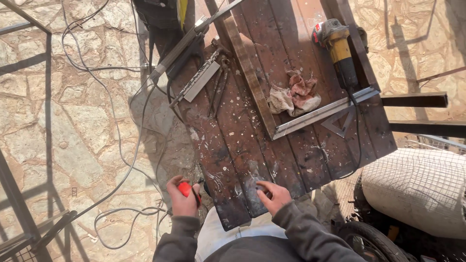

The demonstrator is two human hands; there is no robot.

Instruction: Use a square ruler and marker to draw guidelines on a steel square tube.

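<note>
My left hand [183, 199] is closed around a small red tool handle [185, 188] just off the near left corner of a worn, paint-spattered wooden table [233, 145]. My right hand [273, 194] rests on the table's near edge, fingers curled onto the planks, holding nothing that I can see. Grey sleeves cover both forearms. Further up the table lie a metal angle bar [323, 111], a crumpled pinkish rag [296, 94] and a yellow angle grinder [340, 48].
Pliers [219, 82], a flat metal piece [201, 81] and a long metal rod [187, 41] lie at the table's far left. Cables [114, 116] trail over the stone paving. Wire mesh roll [417, 189] and dark steel tubes [417, 100] stand at right; a metal frame at left.
</note>
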